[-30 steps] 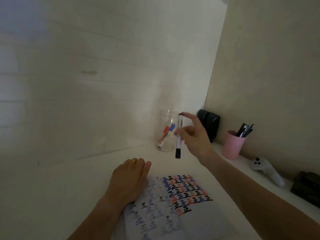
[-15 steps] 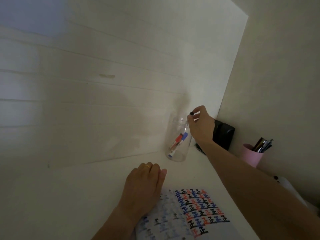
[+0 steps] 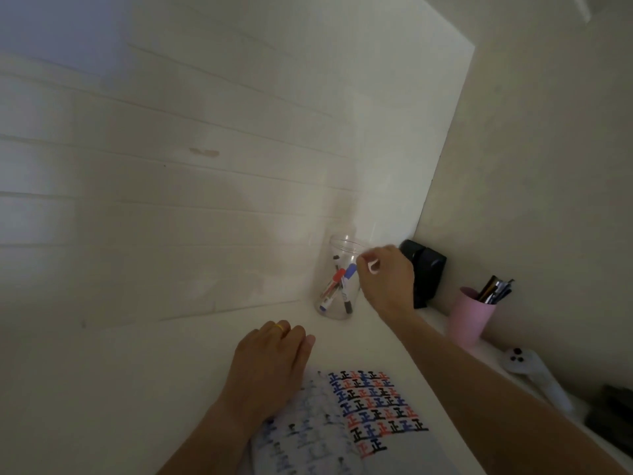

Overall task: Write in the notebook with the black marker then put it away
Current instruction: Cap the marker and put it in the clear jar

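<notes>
A clear plastic jar (image 3: 339,244) stands in the back corner of the white table. A black marker (image 3: 348,306) leans inside it, cap down, with a red marker (image 3: 337,277) and a blue marker (image 3: 350,270). My right hand (image 3: 387,279) hovers at the jar's right rim with thumb and forefinger loosely curled and a gap between them, holding nothing. The open notebook (image 3: 373,406) lies at the near edge, its right page filled with rows of black, blue and red characters. Resting flat on the notebook's upper left corner is my left hand (image 3: 270,365), a yellow ring on one finger.
A black box (image 3: 424,269) sits against the wall right behind my right hand. Further right stand a pink cup (image 3: 469,317) full of pens, a white controller (image 3: 534,371) and a dark object (image 3: 616,409). White panelled wall closes off the back and left.
My right hand carried the black marker from above the table to the jar, lowered it in and let go. The view shifted left and forward. My left hand stayed on the notebook.
</notes>
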A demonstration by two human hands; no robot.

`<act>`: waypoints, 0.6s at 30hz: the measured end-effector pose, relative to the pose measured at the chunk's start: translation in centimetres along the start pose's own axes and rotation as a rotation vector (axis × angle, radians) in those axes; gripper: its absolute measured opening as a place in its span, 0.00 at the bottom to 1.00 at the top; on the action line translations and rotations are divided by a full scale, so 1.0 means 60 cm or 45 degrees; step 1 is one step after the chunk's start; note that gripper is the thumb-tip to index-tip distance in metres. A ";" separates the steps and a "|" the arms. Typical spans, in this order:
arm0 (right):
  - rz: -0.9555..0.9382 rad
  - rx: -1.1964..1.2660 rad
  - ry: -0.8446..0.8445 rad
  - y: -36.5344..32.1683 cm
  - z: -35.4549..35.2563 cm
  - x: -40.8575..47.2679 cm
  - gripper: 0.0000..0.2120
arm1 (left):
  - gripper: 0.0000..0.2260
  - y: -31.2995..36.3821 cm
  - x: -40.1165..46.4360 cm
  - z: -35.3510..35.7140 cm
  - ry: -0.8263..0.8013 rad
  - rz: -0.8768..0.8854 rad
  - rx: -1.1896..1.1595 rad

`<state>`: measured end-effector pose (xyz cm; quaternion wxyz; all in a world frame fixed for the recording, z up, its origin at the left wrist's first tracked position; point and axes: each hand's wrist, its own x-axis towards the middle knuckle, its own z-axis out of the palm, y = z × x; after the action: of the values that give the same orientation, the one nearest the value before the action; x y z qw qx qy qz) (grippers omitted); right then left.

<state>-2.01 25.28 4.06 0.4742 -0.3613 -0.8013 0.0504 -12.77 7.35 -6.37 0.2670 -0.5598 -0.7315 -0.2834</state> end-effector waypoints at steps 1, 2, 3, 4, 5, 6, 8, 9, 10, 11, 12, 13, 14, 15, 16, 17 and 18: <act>-0.015 -0.001 -0.051 -0.002 -0.021 -0.029 0.06 | 0.16 0.004 -0.003 -0.005 0.035 0.041 -0.006; -0.025 0.006 -0.096 -0.002 -0.044 -0.061 0.06 | 0.16 0.011 -0.008 -0.013 0.059 0.091 -0.008; -0.031 0.013 -0.131 -0.001 -0.069 -0.092 0.06 | 0.16 0.022 -0.013 -0.025 0.057 0.150 0.002; -0.029 0.017 -0.165 0.000 -0.095 -0.123 0.06 | 0.16 0.036 -0.019 -0.038 0.043 0.209 0.014; -0.011 0.018 -0.204 0.001 -0.121 -0.153 0.06 | 0.16 0.049 -0.028 -0.050 0.030 0.261 0.023; 0.012 0.019 -0.240 0.003 -0.144 -0.182 0.07 | 0.16 0.063 -0.037 -0.063 0.023 0.287 0.019; 0.034 0.014 -0.292 0.012 -0.186 -0.230 0.09 | 0.17 0.084 -0.054 -0.091 0.011 0.250 -0.037; 0.042 0.006 -0.325 0.018 -0.205 -0.254 0.10 | 0.19 0.095 -0.065 -0.104 -0.001 0.204 -0.070; 0.065 -0.006 -0.367 0.023 -0.222 -0.277 0.12 | 0.20 0.106 -0.080 -0.118 -0.019 0.157 -0.093; 0.088 -0.019 -0.407 0.030 -0.236 -0.299 0.14 | 0.21 0.114 -0.094 -0.128 -0.052 0.115 -0.106; 0.115 -0.033 -0.461 0.035 -0.248 -0.320 0.15 | 0.20 0.121 -0.109 -0.134 -0.099 0.078 -0.118; 0.128 -0.041 -0.511 0.040 -0.256 -0.341 0.16 | 0.19 0.124 -0.124 -0.138 -0.148 0.042 -0.126; 0.152 -0.047 -0.562 0.044 -0.265 -0.359 0.17 | 0.18 0.126 -0.137 -0.140 -0.189 -0.001 -0.140; 0.160 -0.069 -0.583 0.051 -0.269 -0.375 0.17 | 0.19 0.127 -0.148 -0.143 -0.219 -0.049 -0.155; 0.177 -0.114 -0.605 0.055 -0.274 -0.386 0.19 | 0.20 0.127 -0.159 -0.145 -0.240 -0.096 -0.167; 0.178 -0.160 -0.612 0.059 -0.275 -0.396 0.20 | 0.21 0.126 -0.171 -0.147 -0.265 -0.131 -0.177; 0.199 -0.214 -0.646 0.061 -0.278 -0.407 0.22 | 0.22 0.126 -0.182 -0.147 -0.289 -0.148 -0.179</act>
<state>20.25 8.30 -6.04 0.2215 -0.4359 -0.8654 0.1091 -2.27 -4.65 -7.07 0.1258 -0.5622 -0.7664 -0.2840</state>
